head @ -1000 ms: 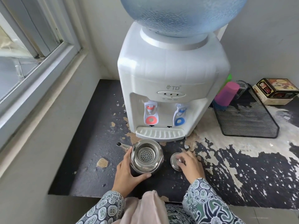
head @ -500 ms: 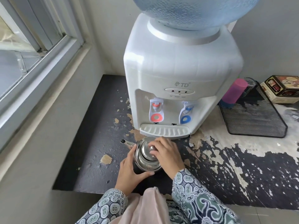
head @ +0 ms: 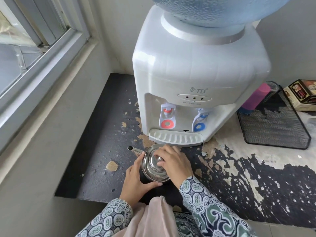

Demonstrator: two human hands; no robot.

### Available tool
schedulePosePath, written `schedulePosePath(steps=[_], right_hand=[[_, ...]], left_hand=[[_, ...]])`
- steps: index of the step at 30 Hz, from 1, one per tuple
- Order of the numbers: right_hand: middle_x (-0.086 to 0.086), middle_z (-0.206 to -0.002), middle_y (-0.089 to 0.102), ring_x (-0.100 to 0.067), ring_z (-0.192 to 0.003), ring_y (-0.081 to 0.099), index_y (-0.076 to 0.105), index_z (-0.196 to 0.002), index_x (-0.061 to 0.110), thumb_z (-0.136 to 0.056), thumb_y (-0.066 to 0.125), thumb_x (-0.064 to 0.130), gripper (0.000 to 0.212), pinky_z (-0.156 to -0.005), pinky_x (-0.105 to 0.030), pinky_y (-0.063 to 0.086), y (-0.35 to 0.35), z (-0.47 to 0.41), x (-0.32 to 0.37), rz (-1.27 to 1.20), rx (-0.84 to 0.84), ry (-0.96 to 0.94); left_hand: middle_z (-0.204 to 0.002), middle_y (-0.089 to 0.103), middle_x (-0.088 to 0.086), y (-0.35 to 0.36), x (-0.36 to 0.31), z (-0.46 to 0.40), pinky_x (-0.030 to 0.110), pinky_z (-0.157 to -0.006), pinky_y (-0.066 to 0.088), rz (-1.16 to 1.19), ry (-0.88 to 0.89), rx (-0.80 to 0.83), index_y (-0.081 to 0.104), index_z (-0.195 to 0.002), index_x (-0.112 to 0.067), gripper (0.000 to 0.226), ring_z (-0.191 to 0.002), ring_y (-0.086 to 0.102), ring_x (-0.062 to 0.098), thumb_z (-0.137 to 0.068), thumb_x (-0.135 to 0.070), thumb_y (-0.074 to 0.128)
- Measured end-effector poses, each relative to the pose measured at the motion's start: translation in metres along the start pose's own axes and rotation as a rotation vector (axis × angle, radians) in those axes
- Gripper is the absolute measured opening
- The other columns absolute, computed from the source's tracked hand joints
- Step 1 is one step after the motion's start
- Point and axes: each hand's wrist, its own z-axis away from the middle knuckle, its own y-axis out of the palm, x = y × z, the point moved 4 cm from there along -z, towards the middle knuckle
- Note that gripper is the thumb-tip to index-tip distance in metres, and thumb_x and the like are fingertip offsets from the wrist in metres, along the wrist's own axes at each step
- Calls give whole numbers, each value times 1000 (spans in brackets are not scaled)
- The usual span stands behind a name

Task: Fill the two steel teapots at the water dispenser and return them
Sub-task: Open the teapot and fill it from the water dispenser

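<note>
Teapot: steel teapot [head: 154,166] stands upright on the dark shelf [head: 95,161], lower centre of the frame, just in front of the dispenser's drip tray [head: 176,139] and not under either tap.
Lid: the steel lid [head: 153,162] sits on the pot's mouth; whether it is fully seated cannot be told.
Spout: the spout [head: 134,150] points to the upper left of the frame, its open tip clear of both hands.
Long axis: runs from the spout tip at upper left through the body toward lower right; the handle side is hidden under the right hand.
Right hand: right hand [head: 172,162] lies over the lid, fingers curled and pinched on the lid's knob [head: 159,158].
Left hand: left hand [head: 136,178] wraps the pot's near-left wall, fingers up beside the spout base, thumb curled along the front underside.
Step in hand: judged as lidding this pot; whether it holds water cannot be seen.
Next move: judged to need a firm press of the lid, then a level lift by the body or handle, spout kept up to avoid spilling.
Dispenser: white water dispenser [head: 196,71] fills upper centre; red tap [head: 167,118] and blue tap [head: 201,121] sit above the tray.
Second teapot: not in view.
Surroundings: black mesh tray [head: 273,130] and pink bottle [head: 256,98] at right.
</note>
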Motion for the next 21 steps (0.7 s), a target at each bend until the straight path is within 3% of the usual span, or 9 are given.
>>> schedulePosePath(steps=[7,10,13,15,17,19,21], right_hand=[[7,-109,45,-16,-109,39,47,-97,27,-85,53,10,22,-98,-50,25,0,-5,9,110,89,55],[7,-118,45,-16,-116,39,48,-107,28,-85,57,25,23,-105,-48,26,-3,-8,3,46,173,30],[9,-142,32,-15,-131,29,34,-131,34,-71,64,56,71,-113,-45,21,-1,3,-11,87,271,-53],[7,-154,14,-14,-140,15,13,-141,37,-63,67,60,97,-117,-46,12,6,16,-17,136,336,-90],[-1,-155,20,-17,-140,25,14,-141,34,-56,78,50,107,-113,-45,28,14,25,-18,244,242,-178],[-7,-140,48,-20,-123,52,38,-132,30,-37,87,44,108,-94,-36,51,15,26,-16,275,197,-188],[-7,-129,59,-20,-114,60,47,-125,28,-32,88,43,102,-86,-29,54,14,26,-17,260,136,-224]], left_hand=[[-130,21,-42,0,1,-1,30,-103,28,13,-13,-5,12,-122,-67,102,-121,28,5,-37,-82,66],[-130,21,-42,1,1,-1,30,-104,28,20,-7,2,11,-122,-69,102,-122,28,6,-38,-79,68],[-132,25,-38,-1,1,-1,31,-104,27,41,-15,14,13,-122,-69,102,-122,29,6,-38,-78,69],[-134,26,-36,-2,3,-2,30,-104,27,32,-2,23,13,-123,-67,102,-122,30,8,-39,-78,69],[-133,24,-38,-2,5,-2,29,-103,27,22,6,40,13,-125,-65,103,-123,30,10,-40,-76,70],[-131,26,-37,-2,5,-2,29,-103,27,27,3,44,14,-126,-64,103,-123,31,11,-42,-73,72],[-131,28,-37,-3,4,-1,30,-103,28,27,-3,42,15,-126,-63,102,-124,32,10,-43,-70,74]])
